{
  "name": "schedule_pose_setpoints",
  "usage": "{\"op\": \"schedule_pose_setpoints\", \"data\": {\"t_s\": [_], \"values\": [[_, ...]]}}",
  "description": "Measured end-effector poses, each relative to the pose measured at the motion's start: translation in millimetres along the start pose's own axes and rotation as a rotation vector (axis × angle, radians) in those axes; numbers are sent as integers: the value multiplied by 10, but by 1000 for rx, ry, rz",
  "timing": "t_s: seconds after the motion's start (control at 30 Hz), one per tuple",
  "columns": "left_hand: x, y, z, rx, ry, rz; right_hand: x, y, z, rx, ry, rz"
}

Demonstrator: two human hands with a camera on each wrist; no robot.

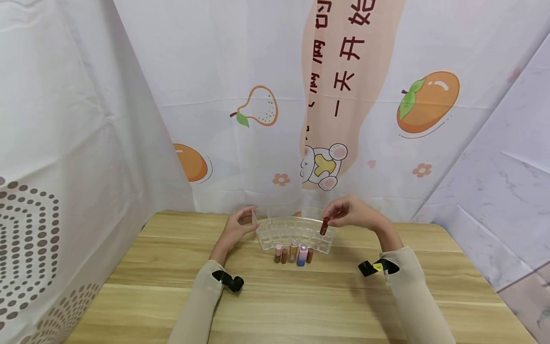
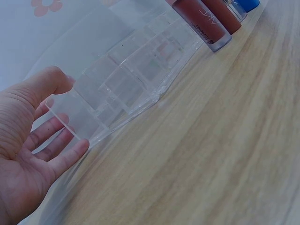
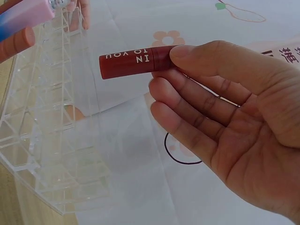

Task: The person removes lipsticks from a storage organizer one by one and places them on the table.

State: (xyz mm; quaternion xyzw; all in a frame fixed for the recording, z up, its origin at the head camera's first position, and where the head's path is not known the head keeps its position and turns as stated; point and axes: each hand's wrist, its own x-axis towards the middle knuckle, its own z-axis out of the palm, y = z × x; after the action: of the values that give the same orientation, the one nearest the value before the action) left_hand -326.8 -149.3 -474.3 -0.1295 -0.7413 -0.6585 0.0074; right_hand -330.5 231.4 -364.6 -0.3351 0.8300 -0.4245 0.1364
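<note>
My right hand [image 1: 350, 212] pinches one end of a dark red lipstick tube [image 3: 126, 63] between thumb and fingertips. White lettering runs along the tube, which hangs over the right part of a clear lipstick organizer [image 1: 275, 234]. At the organizer's left end, my left hand [image 2: 35, 136] holds the side wall, its thumb [image 2: 58, 79] at the upper edge and fingers on the outer face. A short row stands in front of the organizer: a pink-capped lip gloss tube [image 1: 278, 253], brown tubes, a gold-topped tube [image 1: 293, 251] and a pink-to-blue tube [image 1: 302, 255].
The wood-grain table [image 1: 301, 301] reaches back to a white printed curtain [image 1: 215, 57] right behind the organizer. Another pale curtain [image 1: 86, 143] hangs at the left. Small black cameras [image 1: 234, 284] are strapped to both sleeves.
</note>
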Motion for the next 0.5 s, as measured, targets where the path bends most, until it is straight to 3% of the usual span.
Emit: {"op": "schedule_pose_setpoints", "data": {"t_s": [0.23,0.5], "values": [[22,-29,-2,18,9,2,0,54,40,3,-27,9],[133,-311,-6,29,38,20,-24,73,87,4,-55,-5]]}}
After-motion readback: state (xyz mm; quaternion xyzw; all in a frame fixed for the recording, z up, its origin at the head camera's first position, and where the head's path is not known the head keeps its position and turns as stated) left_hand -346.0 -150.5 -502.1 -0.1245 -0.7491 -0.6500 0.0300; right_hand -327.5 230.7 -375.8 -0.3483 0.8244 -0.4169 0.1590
